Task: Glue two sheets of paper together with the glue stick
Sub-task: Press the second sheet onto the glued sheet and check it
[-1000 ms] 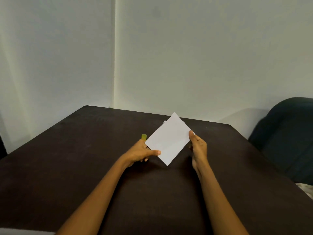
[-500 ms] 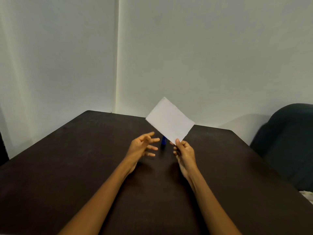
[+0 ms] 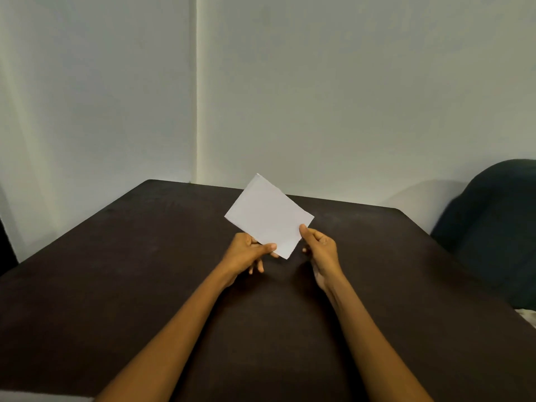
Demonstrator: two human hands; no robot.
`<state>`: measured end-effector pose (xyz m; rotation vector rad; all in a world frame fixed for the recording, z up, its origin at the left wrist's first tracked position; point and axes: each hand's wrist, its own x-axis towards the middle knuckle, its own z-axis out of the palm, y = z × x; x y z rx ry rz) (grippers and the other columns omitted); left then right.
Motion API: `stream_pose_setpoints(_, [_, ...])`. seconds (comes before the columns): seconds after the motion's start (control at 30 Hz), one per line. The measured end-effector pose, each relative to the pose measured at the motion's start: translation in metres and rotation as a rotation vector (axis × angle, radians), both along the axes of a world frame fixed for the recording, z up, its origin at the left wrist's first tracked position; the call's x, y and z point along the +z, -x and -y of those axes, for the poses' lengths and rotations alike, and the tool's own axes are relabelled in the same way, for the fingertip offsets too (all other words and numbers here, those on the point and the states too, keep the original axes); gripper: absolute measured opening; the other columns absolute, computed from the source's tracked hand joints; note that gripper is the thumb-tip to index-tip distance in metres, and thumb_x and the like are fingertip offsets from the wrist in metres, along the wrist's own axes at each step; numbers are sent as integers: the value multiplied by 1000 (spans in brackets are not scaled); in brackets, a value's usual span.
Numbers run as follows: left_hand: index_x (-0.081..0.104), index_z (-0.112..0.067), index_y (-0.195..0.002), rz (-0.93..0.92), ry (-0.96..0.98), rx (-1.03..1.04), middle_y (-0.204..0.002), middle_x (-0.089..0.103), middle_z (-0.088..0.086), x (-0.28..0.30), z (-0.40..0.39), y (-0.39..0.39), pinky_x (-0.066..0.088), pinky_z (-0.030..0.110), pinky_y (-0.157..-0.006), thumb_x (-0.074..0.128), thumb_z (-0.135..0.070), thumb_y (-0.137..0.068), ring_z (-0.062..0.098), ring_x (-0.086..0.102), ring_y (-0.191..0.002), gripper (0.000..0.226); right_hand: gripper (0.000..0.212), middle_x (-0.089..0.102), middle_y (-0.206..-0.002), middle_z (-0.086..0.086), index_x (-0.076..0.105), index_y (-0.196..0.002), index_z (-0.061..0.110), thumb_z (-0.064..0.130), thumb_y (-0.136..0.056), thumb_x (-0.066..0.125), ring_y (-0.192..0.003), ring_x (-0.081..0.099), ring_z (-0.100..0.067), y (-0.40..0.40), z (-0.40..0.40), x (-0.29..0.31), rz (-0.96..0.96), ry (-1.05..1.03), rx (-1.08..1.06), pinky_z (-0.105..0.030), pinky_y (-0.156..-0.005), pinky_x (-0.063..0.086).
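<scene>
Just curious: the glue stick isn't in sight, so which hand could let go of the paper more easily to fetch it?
Probably the left hand: it pinches only the paper's lower edge, while the right hand grips its side.

Paper [image 3: 268, 217] above table [image 3: 116, 271] centre; left hand [image 3: 246, 253] at its 7 o'clock, right hand [image 3: 319, 246] at 4 o'clock; chair [image 3: 493, 227] at table's 3 o'clock.

white paper [image 3: 268, 217] hides fingertips; dark chair [image 3: 493, 224] cut off at right.

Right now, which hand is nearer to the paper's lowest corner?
Left. The left hand pinches the white paper beside that corner; the right hand grips the edge higher up.
</scene>
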<state>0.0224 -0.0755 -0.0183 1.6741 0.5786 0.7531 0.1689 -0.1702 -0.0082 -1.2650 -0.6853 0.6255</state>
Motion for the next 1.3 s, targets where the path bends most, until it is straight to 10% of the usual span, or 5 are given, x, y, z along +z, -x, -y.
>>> stream_pose_setpoints(0.4, [72,-16,-73,-164,-35,-69,-65,73,-9,3,-1,5,30,14,-33,68,-23,-81,4,47,-36,12,13,69,-65,9,73,-78,16,28,-80,72,-55,55,-2,-17,10,1,84,49,-85,-18,-53,44])
stream_pose_setpoints(0.63, [60,-9,-97,187,137,237,-83,70,4,2,-4,0,55,21,-49,61,-12,-88,13,66,-71,10,27,65,-73,-6,46,-99,11,7,-84,67,-54,62,-7,-2,0,-3,76,-34,-54,-16,-56,53])
stream_pose_setpoints(0.83, [48,-12,-115,141,100,171,-96,68,11,2,-6,0,54,20,-48,63,-10,-87,14,68,-58,32,12,72,-95,13,70,-91,29,20,-89,62,-93,65,-1,0,1,-2,366,-47,65,-11,-76,50])
stream_pose_setpoints(1.03, [48,-12,-122,27,38,-61,-90,72,9,-1,-5,2,53,23,-47,64,-11,-86,15,65,-55,40,23,67,-99,25,74,-92,31,38,-93,52,-95,60,13,-12,7,2,218,-55,-1,-9,-75,49])
stream_pose_setpoints(1.3, [44,-17,-128,-52,-5,-118,-94,73,9,-2,-4,2,53,24,-49,65,-13,-85,16,66,-58,48,38,65,-118,2,49,-132,25,29,-94,52,-104,62,-15,-23,13,12,-29,-252,-90,-29,-85,51])
